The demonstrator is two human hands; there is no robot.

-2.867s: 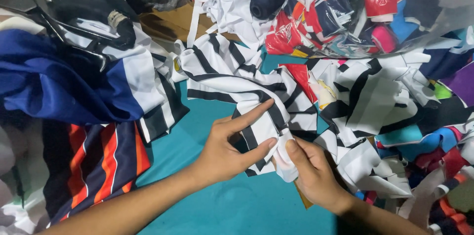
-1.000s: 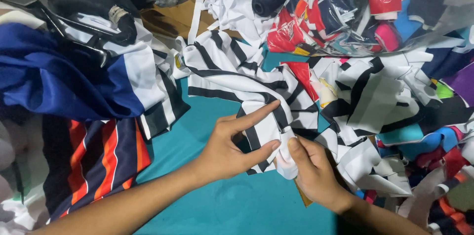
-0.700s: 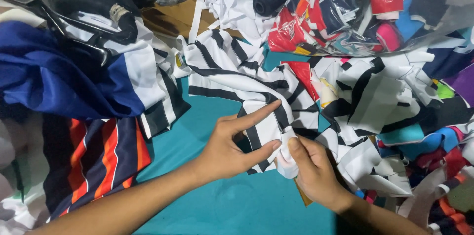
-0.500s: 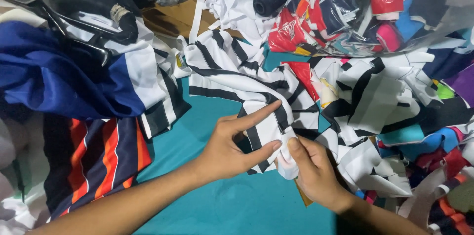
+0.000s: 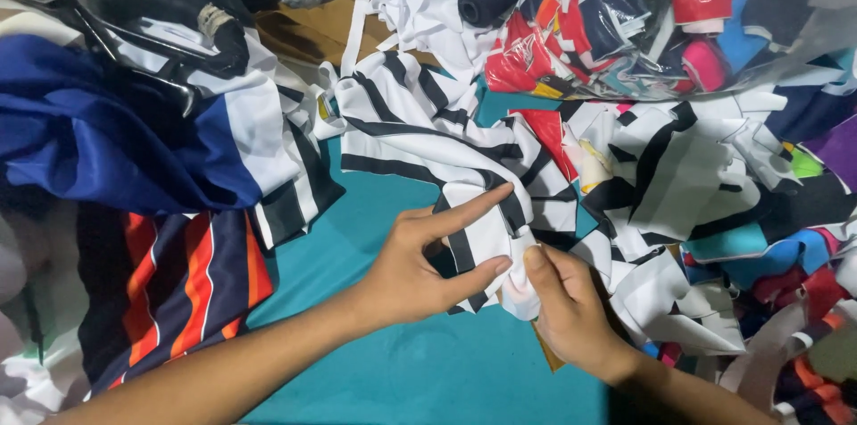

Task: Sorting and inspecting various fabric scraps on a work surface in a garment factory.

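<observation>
Both hands are working one black-and-white striped fabric piece amid heaps of scraps.

On the left, a blue garment [image 5: 98,135] and an orange-and-navy striped cloth [image 5: 183,287] are lying bunched on the teal desk [image 5: 420,371]. The left hand [image 5: 415,269] is pinching the striped fabric piece [image 5: 446,148] between thumb and outstretched forefinger, the other fingers curled under; the right hand [image 5: 562,309] is gripping its white lower edge just beside. The piece is lying crumpled at the middle, not yet flattened or folded, so handling seems barely begun. To the right, mixed scraps [image 5: 714,184] and a clear bag of offcuts [image 5: 643,5] are waiting unsorted.
</observation>
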